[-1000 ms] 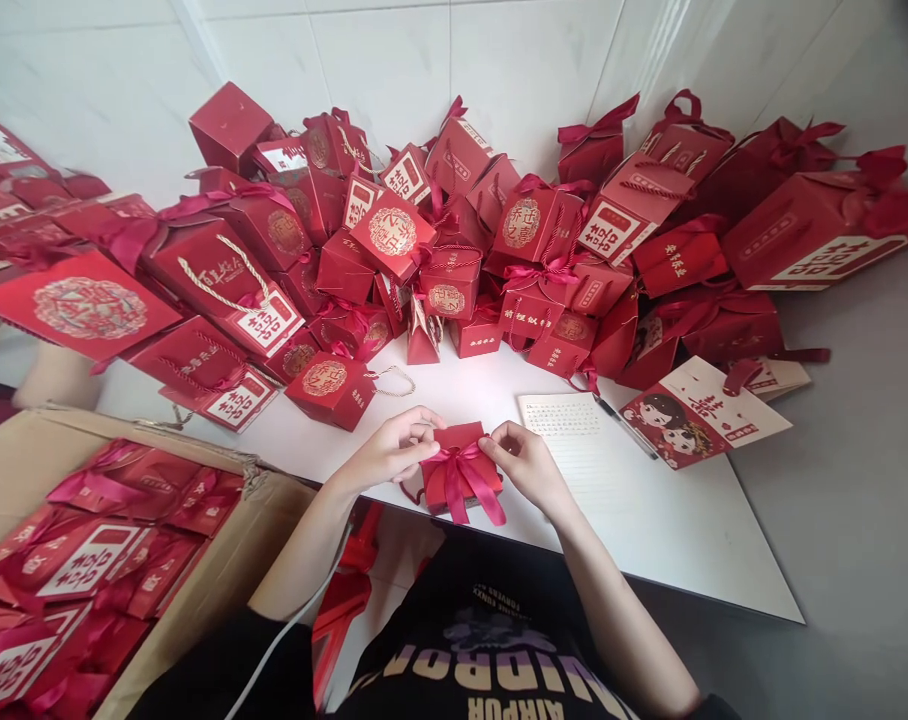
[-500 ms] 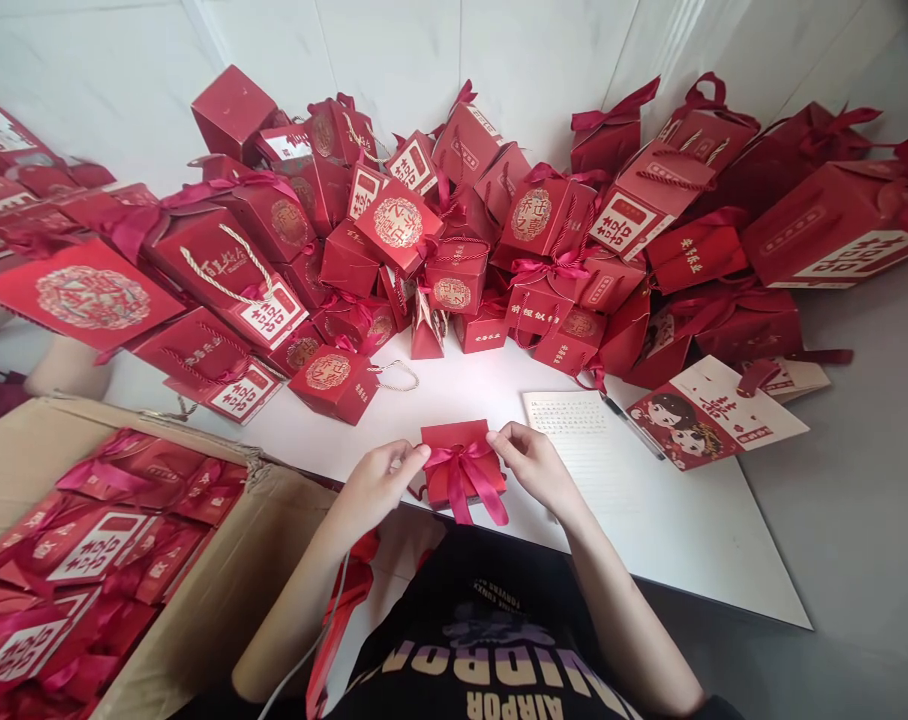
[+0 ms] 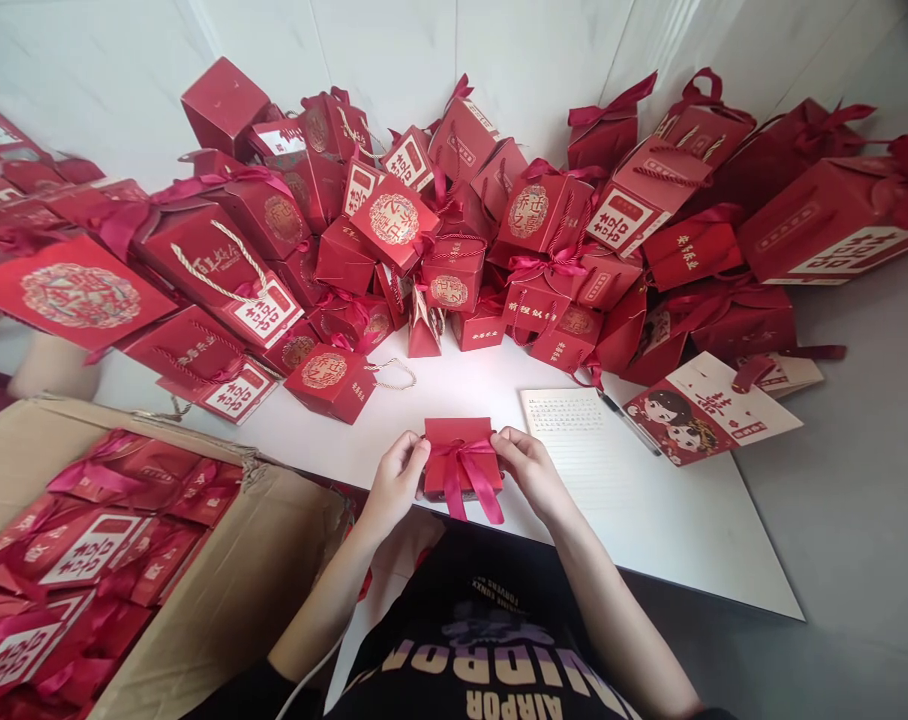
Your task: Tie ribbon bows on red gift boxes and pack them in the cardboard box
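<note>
A small red gift box [image 3: 460, 432] lies at the table's front edge, straight ahead of me. A magenta ribbon [image 3: 466, 470] is tied in a bow on its front, with two tails hanging down. My left hand [image 3: 398, 482] is closed at the box's left side, thumb and fingers pressed together. Opposite it, my right hand [image 3: 527, 468] pinches at the right side. Whether the fingertips hold the bow's loops or the box's edges is hard to make out. Just beyond my left hand sits another red box [image 3: 332, 384] with a cream cord handle.
Red gift boxes [image 3: 454, 270] are heaped along the wall. On the white table [image 3: 694, 540] lie a written notebook [image 3: 574, 440], a pen [image 3: 630, 425] and a printed card [image 3: 713, 405]. At left, a cardboard carton [image 3: 274, 540] holds more red boxes.
My left hand has shifted slightly right and turned more upright, closer against the box. My right hand's fingers have closed in at the right side. The box stays in place.
</note>
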Demonstrator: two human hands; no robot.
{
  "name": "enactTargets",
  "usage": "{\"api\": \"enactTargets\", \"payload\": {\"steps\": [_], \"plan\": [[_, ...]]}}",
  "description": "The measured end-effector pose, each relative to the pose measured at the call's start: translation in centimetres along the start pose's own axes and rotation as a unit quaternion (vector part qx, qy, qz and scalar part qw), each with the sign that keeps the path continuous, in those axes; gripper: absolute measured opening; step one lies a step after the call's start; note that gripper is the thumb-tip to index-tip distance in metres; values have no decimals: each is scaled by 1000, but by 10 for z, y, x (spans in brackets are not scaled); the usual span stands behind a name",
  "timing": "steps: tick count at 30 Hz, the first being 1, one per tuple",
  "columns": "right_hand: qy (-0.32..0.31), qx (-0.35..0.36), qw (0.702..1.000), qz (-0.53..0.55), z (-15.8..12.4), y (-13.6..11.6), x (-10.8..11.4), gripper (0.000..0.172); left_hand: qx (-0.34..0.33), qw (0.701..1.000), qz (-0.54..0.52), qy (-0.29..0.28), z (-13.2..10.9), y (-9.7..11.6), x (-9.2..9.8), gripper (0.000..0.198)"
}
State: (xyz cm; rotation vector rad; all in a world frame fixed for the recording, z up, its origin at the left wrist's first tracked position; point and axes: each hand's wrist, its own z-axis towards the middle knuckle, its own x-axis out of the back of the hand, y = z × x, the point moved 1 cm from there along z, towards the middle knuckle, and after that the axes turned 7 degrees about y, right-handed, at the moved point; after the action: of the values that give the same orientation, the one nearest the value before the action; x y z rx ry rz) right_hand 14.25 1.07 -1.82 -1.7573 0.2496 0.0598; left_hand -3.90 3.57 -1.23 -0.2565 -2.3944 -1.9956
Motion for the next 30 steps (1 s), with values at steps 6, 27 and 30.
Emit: {"api": "enactTargets", "payload": {"steps": [6, 27, 30], "plan": [[44, 46, 995, -81, -2, 0, 8, 37, 10, 999, -34, -41, 4, -4, 4, 33], [139, 450, 824, -316, -27, -42, 1, 101, -681, 693, 176, 158, -38, 86, -29, 21], [186, 471, 811, -293, -38, -59, -2, 98, -710, 671, 164, 138, -50, 100, -38, 21]]}}
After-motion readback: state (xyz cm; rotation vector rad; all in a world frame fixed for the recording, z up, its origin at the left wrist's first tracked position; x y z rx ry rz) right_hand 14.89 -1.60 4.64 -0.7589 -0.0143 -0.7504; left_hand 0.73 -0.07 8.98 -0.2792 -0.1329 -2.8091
